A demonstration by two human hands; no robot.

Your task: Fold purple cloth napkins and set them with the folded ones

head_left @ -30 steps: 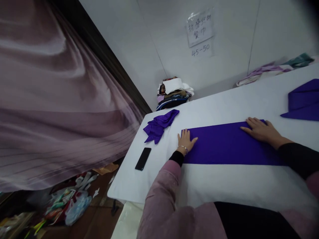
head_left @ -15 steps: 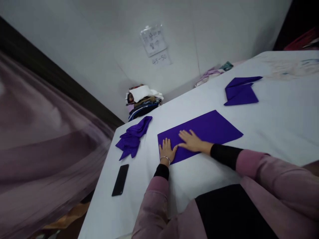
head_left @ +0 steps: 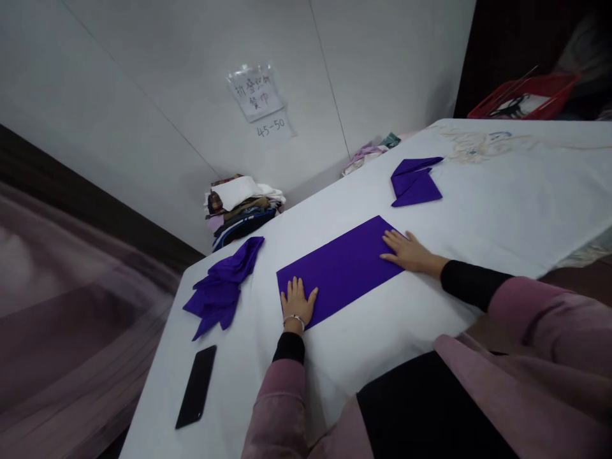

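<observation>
A purple cloth napkin (head_left: 342, 268), folded into a long flat shape, lies before me on the white-covered table (head_left: 363, 363). My left hand (head_left: 299, 301) rests flat on its left end with the fingers spread. Over its right end lies my right hand (head_left: 408, 252), fingers stretched out, hiding the corner there. Neither hand grips anything. To the left is a purple cloth piece (head_left: 224, 284) with pleats and pointed ends. Another folded purple cloth (head_left: 415, 183), with a pointed tip, lies beyond my right hand.
A black phone (head_left: 196, 387) lies near the table's left edge. Stacked clothes (head_left: 243, 210) and a smaller fabric heap (head_left: 368, 155) sit along the wall. Handwritten paper signs (head_left: 257, 94) hang there. A red basket (head_left: 526, 95) stands beyond the far right. Sheer pinkish fabric (head_left: 71, 331) hangs at left.
My right hand has slid rightward along the napkin from its middle to its right end. My left hand stays on the left end. The whole view has shifted, bringing the red basket further into sight.
</observation>
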